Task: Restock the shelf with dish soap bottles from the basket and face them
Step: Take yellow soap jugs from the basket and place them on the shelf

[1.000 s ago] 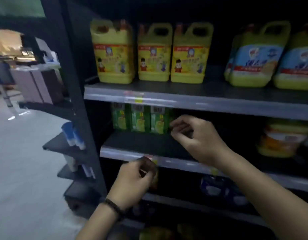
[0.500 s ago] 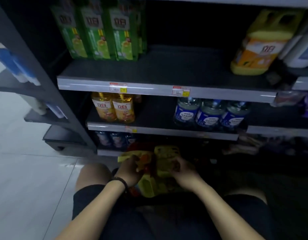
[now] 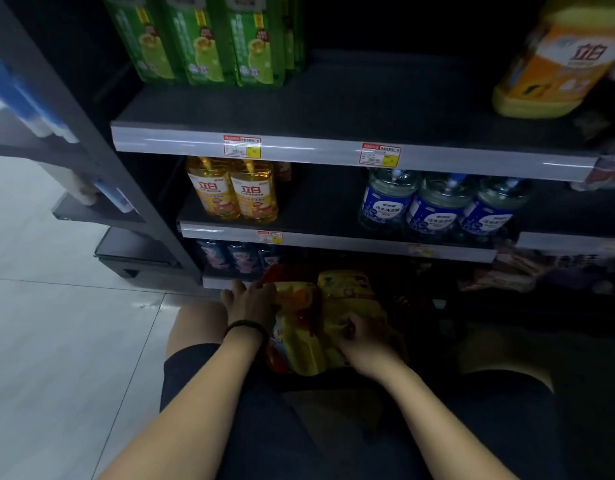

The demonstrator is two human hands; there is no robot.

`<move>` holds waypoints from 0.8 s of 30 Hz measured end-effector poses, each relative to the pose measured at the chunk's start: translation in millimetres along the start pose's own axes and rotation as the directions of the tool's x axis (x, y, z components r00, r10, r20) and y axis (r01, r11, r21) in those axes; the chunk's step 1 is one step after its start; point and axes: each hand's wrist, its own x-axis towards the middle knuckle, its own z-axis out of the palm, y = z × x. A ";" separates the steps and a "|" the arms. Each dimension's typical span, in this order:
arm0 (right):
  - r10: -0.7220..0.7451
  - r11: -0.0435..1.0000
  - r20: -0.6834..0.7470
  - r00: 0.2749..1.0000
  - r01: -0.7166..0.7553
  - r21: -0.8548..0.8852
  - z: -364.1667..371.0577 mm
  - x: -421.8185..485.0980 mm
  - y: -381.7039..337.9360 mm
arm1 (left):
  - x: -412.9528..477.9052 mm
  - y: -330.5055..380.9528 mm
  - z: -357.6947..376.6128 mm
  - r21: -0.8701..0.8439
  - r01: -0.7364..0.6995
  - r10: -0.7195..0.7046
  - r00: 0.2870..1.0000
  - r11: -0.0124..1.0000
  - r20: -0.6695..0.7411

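Low between my knees sits a red basket (image 3: 281, 271) holding large yellow dish soap jugs (image 3: 344, 289). My left hand (image 3: 250, 303) rests on the left side of a yellow jug (image 3: 299, 341), fingers spread against it. My right hand (image 3: 364, 337) is closed around that jug's right side, near its handle. The dark shelf (image 3: 333, 147) above has a wide bare stretch between green bottles (image 3: 209, 39) and an orange-labelled yellow jug (image 3: 555, 64).
A lower shelf (image 3: 333, 240) carries two amber bottles (image 3: 236, 192) at left and three clear blue-labelled bottles (image 3: 437, 206) at right. A grey upright (image 3: 91, 140) and side racks stand at left, beside a pale tiled floor (image 3: 56, 341).
The view dropped from the upper shelves to the floor. Both hands came down from the shelf edge into the basket and now lie on a yellow jug.
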 end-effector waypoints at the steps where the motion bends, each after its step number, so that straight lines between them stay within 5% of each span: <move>1: 0.012 1.000 0.008 1.000 -0.012 0.003 1.6 -0.9 0.7 | 1.3 0.7 2.3 -0.004 -0.019 0.019 1.000 1.000 -0.009; 8: -0.039 0.999 0.008 0.999 0.039 0.016 -0.2 -16.0 0.8 | -1.3 -1.2 -12.5 -0.326 -0.141 0.102 0.986 0.935 -0.134; 13: -0.109 0.993 -0.072 0.991 0.112 0.038 -18.2 -19.1 -14.2 | -18.9 7.1 -69.5 -0.377 -0.087 0.003 0.976 0.922 -0.217; 18: -0.280 0.952 -0.213 0.936 0.299 0.060 -58.8 -32.2 -60.1 | -42.0 3.0 -148.5 -0.577 -0.145 -0.038 0.955 0.804 -0.293; 24: -0.517 0.848 -0.146 0.843 0.528 0.045 -125.2 -57.5 -131.5 | -87.5 19.6 -264.2 -0.504 -0.272 0.086 0.929 0.820 -0.361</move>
